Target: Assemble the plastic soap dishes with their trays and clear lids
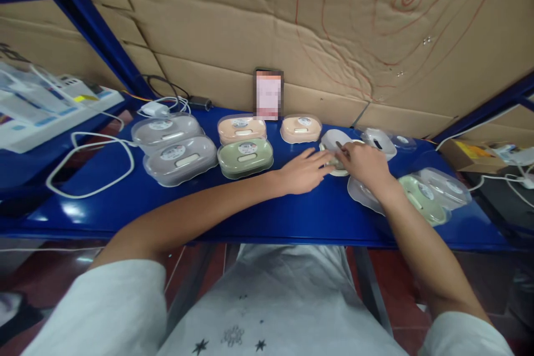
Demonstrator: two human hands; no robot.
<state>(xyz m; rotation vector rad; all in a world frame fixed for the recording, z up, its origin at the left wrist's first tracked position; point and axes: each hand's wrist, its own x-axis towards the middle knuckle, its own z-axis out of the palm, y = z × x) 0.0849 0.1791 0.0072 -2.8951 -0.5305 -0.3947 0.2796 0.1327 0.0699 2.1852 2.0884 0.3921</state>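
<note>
My left hand (306,171) reaches in from the left with its fingers spread, the tips touching the near side of a pale oval plastic box (334,136). From the right, my right hand (367,166) bends over the same box, its fingers pinched together at the rim. What those fingers hold is too small and partly hidden. Beneath the right wrist lies a clear plastic cover (361,196). A whitish lid-like piece (380,143) with a dark slot sits just behind the right hand. A peach box (301,128) in a clear cover stands behind my left hand.
To the left are two grey boxes (180,160), another peach box (241,129) and a green box (245,158). A green box (422,200) and clear cover (448,189) lie right. A phone (269,94) leans on cardboard (217,39). A white cable (83,196) loops left.
</note>
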